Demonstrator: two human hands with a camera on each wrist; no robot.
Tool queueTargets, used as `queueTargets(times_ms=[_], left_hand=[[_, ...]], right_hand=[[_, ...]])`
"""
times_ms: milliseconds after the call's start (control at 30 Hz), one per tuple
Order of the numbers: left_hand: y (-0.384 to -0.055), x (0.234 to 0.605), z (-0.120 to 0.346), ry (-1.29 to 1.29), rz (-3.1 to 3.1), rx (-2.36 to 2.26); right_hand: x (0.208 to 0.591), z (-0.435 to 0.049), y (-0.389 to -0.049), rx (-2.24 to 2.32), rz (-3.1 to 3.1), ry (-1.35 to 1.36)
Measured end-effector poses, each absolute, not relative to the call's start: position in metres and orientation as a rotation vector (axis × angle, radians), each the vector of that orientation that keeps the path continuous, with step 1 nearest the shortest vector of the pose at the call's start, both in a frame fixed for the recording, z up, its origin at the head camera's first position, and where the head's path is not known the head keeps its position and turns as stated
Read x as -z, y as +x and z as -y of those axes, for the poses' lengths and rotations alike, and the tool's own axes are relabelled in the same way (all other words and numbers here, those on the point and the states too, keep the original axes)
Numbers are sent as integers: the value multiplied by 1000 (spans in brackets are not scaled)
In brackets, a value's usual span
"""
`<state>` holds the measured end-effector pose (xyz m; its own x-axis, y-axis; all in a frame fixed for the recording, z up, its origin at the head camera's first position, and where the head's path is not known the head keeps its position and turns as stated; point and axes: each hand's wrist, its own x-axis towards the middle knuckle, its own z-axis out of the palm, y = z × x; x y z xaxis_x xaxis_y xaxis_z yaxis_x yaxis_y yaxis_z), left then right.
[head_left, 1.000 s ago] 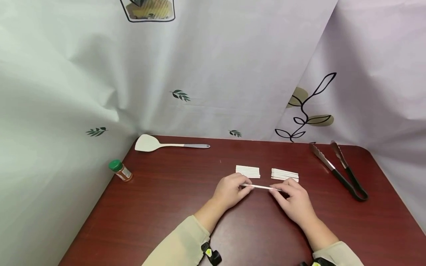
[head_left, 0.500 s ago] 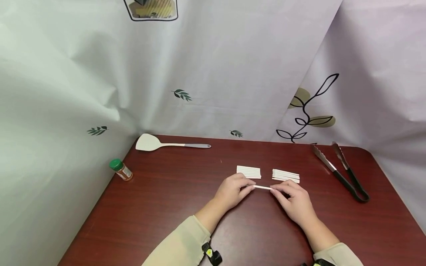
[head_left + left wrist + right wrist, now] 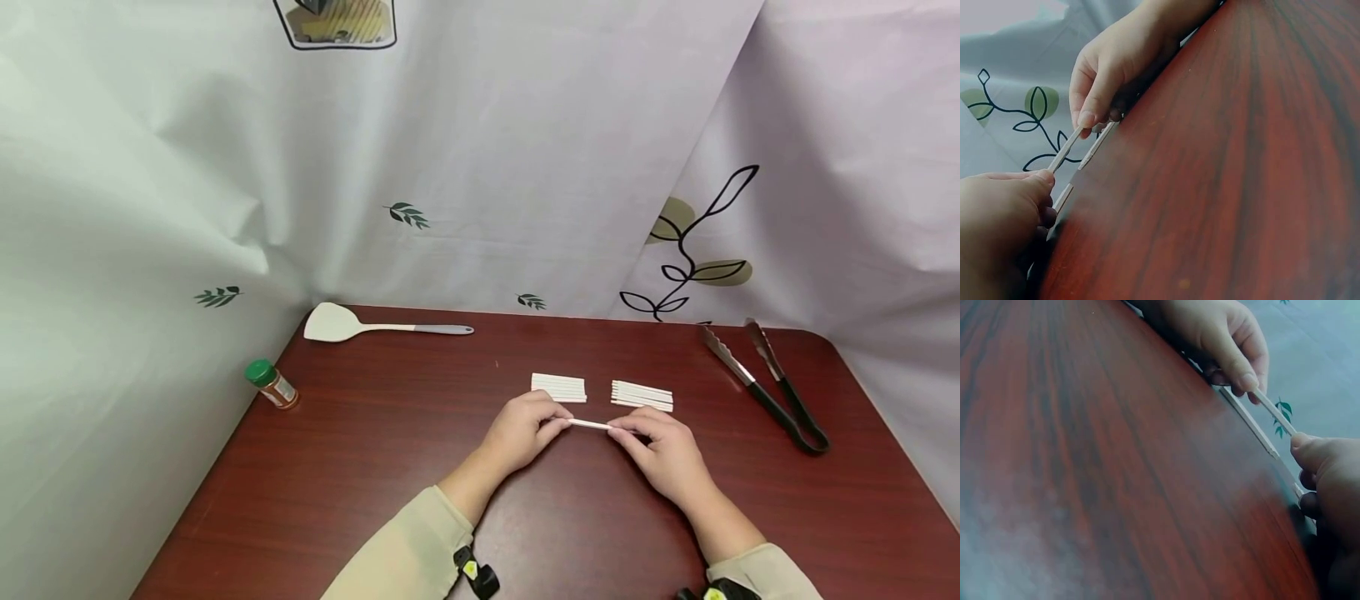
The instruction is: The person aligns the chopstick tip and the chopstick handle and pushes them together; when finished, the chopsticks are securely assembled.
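Note:
A thin white stick (image 3: 590, 424) spans the gap between my two hands, held just above the table. My left hand (image 3: 522, 435) pinches one end between thumb and fingers, and my right hand (image 3: 663, 454) pinches the other. Both wrist views show the pale stick (image 3: 1065, 150) running from fingertips to fingertips, its ends hidden by the fingers. Right behind the hands lie two flat rows of similar white sticks: a left row (image 3: 558, 387) beyond the left hand and a right row (image 3: 642, 395) beyond the right one. A gap separates the rows.
On the dark red table (image 3: 360, 467), a white spatula (image 3: 337, 323) with a grey handle lies at the back left. A green-capped spice jar (image 3: 272, 384) stands at the left edge. Black-handled tongs (image 3: 772, 392) lie spread at the right. Patterned cloth (image 3: 480, 167) hangs behind.
One second ago the stick also showed across the fingers of both hands; now only the short length between the fingertips shows. Both hands stay almost in place.

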<state>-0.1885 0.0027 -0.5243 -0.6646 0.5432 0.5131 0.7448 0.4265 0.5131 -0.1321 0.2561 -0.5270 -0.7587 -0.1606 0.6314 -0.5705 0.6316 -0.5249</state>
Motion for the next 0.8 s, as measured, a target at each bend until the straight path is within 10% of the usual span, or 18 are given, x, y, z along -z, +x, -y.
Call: queueTargets(times_ms=[800], left_hand=[[-194, 527, 1, -989, 2340, 953]], right_hand=[[529, -279, -142, -884, 2254, 530]])
